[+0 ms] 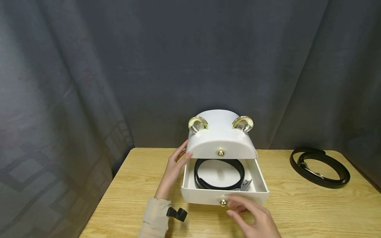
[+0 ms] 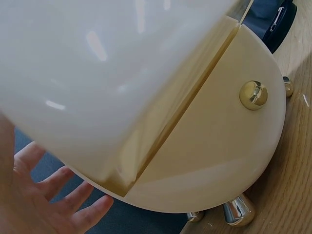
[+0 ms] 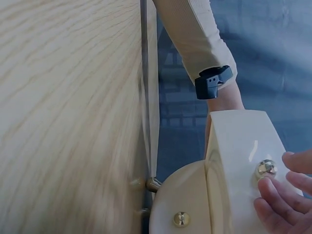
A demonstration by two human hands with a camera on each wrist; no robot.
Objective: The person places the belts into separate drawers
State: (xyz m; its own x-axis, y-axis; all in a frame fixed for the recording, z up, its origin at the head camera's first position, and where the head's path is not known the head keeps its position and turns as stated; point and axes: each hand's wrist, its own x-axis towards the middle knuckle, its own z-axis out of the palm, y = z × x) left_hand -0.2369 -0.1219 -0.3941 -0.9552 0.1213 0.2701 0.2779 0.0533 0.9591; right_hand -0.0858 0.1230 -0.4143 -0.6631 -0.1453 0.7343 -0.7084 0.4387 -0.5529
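A white storage box (image 1: 218, 134) with gold ears stands on the table, one drawer (image 1: 202, 196) pulled out towards me. Inside that drawer lies a coiled black belt (image 1: 242, 168) with a silver buckle. My left hand (image 1: 175, 163) rests against the box's left side; in the left wrist view its spread fingers (image 2: 78, 195) lie along the white edge. At the drawer front, my right hand (image 1: 257, 219) has its fingertips right beside the round metal knob (image 1: 223, 202), the thumb apart below it. The right wrist view shows these loosely bent fingers (image 3: 278, 204) close by the knob.
Another coiled black belt (image 1: 330, 180) lies on the wooden table (image 1: 134, 185) at the right. A grey curtain (image 1: 190, 66) hangs behind the table. Below the pulled-out drawer, the left wrist view shows a second rounded front (image 2: 209, 126) and shiny metal feet (image 2: 239, 209).
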